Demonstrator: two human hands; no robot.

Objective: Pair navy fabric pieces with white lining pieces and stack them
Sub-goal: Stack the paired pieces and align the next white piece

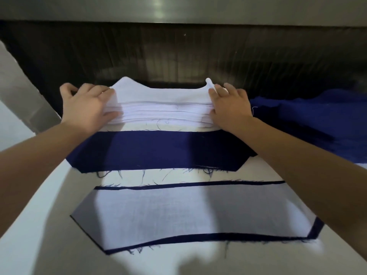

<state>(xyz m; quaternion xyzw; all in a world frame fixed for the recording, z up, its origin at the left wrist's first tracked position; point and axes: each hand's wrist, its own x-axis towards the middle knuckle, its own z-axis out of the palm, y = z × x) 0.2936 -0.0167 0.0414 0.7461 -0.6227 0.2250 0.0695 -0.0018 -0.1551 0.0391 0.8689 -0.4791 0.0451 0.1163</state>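
Observation:
A thick stack of white lining pieces (160, 108) sits at the far side of the white table (39, 245). My left hand (89, 104) grips the stack's left end, fingers curled over the top edges. At the right end my right hand (228, 105) pinches the top lining's lifted corner. Just in front of the stack lies a navy fabric piece (156, 149) with frayed edges. Nearest me lies a finished pair: a white lining (178, 211) laid on a navy piece (198, 238) whose edges show around it.
A heap of navy fabric (317, 124) lies on the table to the right. A dark ribbed panel (178, 54) and a metal ledge (178, 10) run behind the table. A grey metal post (19, 92) stands at the left.

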